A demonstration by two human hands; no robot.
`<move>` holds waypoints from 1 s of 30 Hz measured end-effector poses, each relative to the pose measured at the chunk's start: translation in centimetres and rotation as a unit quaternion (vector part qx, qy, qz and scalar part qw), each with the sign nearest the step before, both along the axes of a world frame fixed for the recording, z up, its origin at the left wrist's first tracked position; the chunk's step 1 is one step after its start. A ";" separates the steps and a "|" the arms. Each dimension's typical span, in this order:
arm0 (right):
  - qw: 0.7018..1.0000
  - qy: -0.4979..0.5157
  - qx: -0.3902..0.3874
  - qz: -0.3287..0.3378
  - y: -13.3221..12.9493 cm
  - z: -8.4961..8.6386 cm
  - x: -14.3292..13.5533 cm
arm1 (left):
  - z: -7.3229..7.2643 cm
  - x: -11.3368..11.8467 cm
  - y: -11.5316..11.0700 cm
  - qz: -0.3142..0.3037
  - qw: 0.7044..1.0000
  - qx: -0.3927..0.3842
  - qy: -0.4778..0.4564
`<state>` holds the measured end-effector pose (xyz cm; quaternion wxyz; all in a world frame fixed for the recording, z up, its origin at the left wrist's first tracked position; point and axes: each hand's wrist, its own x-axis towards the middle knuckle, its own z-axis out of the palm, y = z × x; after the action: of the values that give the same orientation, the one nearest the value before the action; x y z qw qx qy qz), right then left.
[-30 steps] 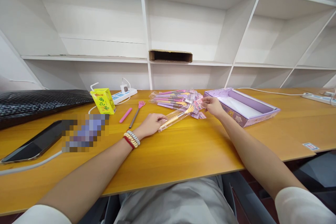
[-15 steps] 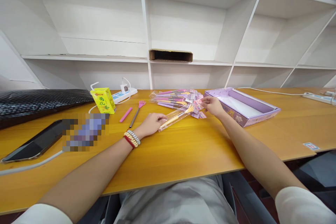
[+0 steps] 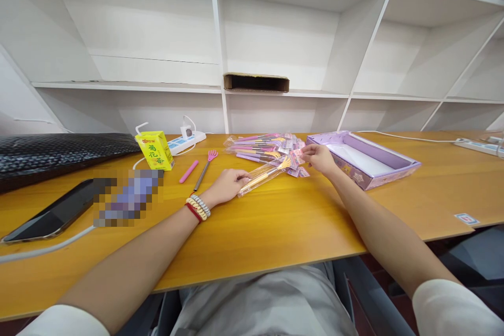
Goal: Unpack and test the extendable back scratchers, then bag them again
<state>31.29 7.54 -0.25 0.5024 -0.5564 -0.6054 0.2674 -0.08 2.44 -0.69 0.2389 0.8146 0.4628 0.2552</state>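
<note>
A yellow back scratcher in a clear plastic wrapper lies slantwise between my hands, its claw end up to the right. My left hand is closed on the handle end of the wrapper. At the other end, my right hand pinches the wrapper by its pink header card. Just behind lies a pile of wrapped back scratchers, pink, purple and yellow, with printed cards toward the right. Left of my left hand are an unwrapped back scratcher with a pink claw and a separate pink tube.
A purple tray-like box stands right of the pile. To the left are a yellow drink carton, a power strip, a black phone and a blurred-out item. White shelves rise behind, holding a cardboard box.
</note>
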 end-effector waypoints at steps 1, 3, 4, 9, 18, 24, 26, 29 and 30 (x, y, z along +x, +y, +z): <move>1.000 -0.001 0.005 0.002 0.1 -0.1 0.0 | 0.0 0.0 0.0 0.001 1.000 -0.001 -0.001; 1.000 0.000 0.013 0.009 0.3 -0.2 0.1 | 0.0 0.0 0.0 0.000 1.000 0.001 -0.002; 1.000 0.001 0.014 0.011 0.3 -0.3 0.1 | 0.0 0.0 0.1 -0.001 1.000 0.004 -0.002; 1.000 0.007 0.003 0.014 0.0 -0.1 -0.2 | 0.1 0.0 0.0 -0.004 1.000 0.016 0.002; 0.997 0.039 -0.002 0.062 -0.5 0.4 -0.5 | 0.1 0.0 0.0 -0.001 1.000 0.017 0.013; 0.999 -0.014 0.005 0.044 0.3 -0.5 -0.1 | 0.1 0.1 0.0 -0.004 1.000 0.014 0.009; 0.998 -0.036 0.018 0.044 0.4 -0.5 -0.1 | 0.1 0.1 -0.1 -0.003 1.000 0.015 0.008; 0.997 -0.054 0.034 0.047 0.5 -0.6 0.0 | 0.2 0.1 -0.1 -0.003 1.000 0.019 0.007; 0.997 -0.057 0.037 0.047 0.5 -0.6 0.0 | 0.2 0.1 -0.1 -0.003 1.000 0.019 0.006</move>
<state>31.27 8.04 -0.81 0.4742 -0.5222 -0.6684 0.2358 0.05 2.32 -0.46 0.2212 0.8221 0.4568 0.2579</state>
